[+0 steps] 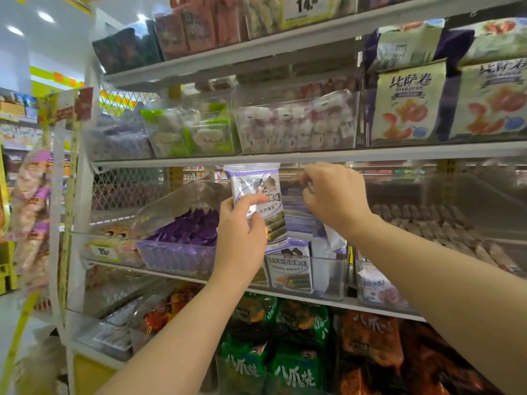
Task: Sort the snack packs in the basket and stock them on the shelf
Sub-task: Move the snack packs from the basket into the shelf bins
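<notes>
On the middle shelf (322,300), far left, sits a purple basket (174,256) heaped with dark purple packets (194,226). Just right of it the left hand (242,226) is raised in front of the shelf, its grip closed on a snack pack (258,183). The pack is white and lilac with green rolls printed low on its face. It stands upright, its top edge nearly level with the shelf board above. The thumb lies across the front of the pack about halfway up and the other fingers are behind it, so the upper half stands clear above the grip and the lower right corner shows below it.

Under that pack is a clear bin (328,277) holding matching packs (291,269) on end, with a flat stack of lilac packs (296,215) further back. The right hand (336,198) reaches over the bin, knuckles toward me and fingers curled tight. Its grip is narrow, on a white wrapper (332,239) whose lower end hangs beneath the wrist. To the right lie rows of brown stick snacks (427,220).
</notes>
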